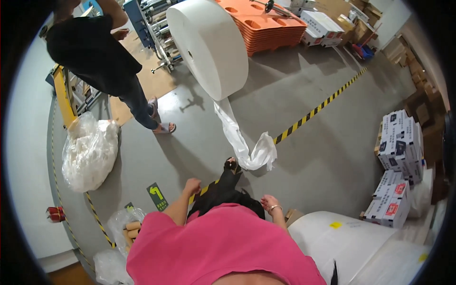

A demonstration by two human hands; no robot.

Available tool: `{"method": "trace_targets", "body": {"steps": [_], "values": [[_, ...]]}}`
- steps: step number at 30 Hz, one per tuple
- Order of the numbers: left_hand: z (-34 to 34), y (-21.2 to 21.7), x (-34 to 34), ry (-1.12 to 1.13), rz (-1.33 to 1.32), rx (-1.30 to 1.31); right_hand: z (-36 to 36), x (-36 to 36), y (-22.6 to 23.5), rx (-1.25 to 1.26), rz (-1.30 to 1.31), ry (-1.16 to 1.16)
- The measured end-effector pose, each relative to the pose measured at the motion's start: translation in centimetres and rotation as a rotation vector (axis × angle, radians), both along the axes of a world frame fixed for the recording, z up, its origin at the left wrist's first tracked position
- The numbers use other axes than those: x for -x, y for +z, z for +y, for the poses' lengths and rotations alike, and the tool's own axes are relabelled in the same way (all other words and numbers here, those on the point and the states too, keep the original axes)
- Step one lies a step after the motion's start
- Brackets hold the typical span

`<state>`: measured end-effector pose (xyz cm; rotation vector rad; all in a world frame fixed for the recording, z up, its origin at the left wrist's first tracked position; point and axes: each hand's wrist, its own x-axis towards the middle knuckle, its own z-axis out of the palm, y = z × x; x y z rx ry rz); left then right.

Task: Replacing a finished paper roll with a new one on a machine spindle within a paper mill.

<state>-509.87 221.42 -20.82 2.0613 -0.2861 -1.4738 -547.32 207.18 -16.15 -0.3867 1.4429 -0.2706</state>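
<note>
My left hand (193, 185) hangs beside my body with its fingers curled in, and nothing shows in it. On the other side my right hand (270, 203), a bracelet at the wrist, is held low with the fingers loosely bent and apart, and it holds nothing. A crumpled white strip (233, 134) trails over the floor from under a huge white paper roll (216, 52) and ends close to my foot (231, 164). Neither hand touches the strip. Closest to my right hand is another large white roll (332, 240), lying at the lower right.
A person in dark clothes (95, 57) stands at the upper left by a machine (154, 28). A stack of orange pallets (270, 33) stands behind the roll. White cartons (401, 147) are piled at right. A plastic-wrapped bundle (90, 152) lies left; striped tape (323, 105) crosses the grey floor.
</note>
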Motion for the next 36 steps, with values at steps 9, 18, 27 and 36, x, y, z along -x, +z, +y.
{"method": "trace_targets", "body": {"steps": [9, 18, 27, 36], "values": [[-21.9, 1.5, -6.2, -0.277, -0.381, -0.076, -11.3, 3.3, 0.5, -0.018, 0.21, -0.198], [-52.8, 19.9, -13.4, -0.117, -1.469, 0.359, -27.6, 7.4, -4.5, 0.01, 0.364, 0.551], [-62.4, 20.0, -17.9, -0.025, -1.4, -0.277, -51.0, 5.5, 0.7, 0.154, 0.355, 0.388], [-64.7, 21.4, -18.0, -0.064, -1.449, -0.27, -77.4, -5.2, 0.0, 0.21, 0.15, 0.137]]}}
